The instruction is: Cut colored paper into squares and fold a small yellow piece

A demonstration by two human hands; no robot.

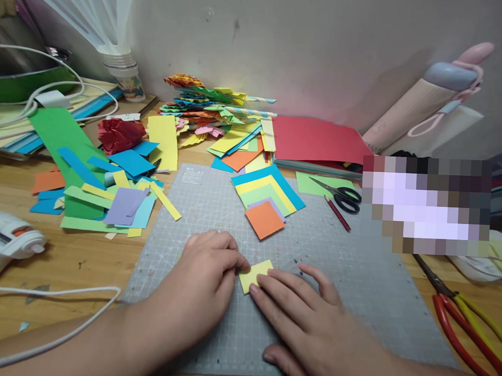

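Note:
A small yellow paper square lies on the grey cutting mat near its front. My left hand is curled, its fingertips pinching the square's left edge. My right hand rests flat on the mat with fingers stretched out, its fingertips pressing the square's right corner. Just behind the hands sits a stack of paper squares of graded sizes, orange on top, then purple, green, yellow and blue.
Coloured paper scraps litter the left of the wooden desk. A white glue gun and cable lie far left. Black scissors and a red pencil lie beside red paper; red-and-yellow scissors lie right. Folded paper pieces stand by the wall.

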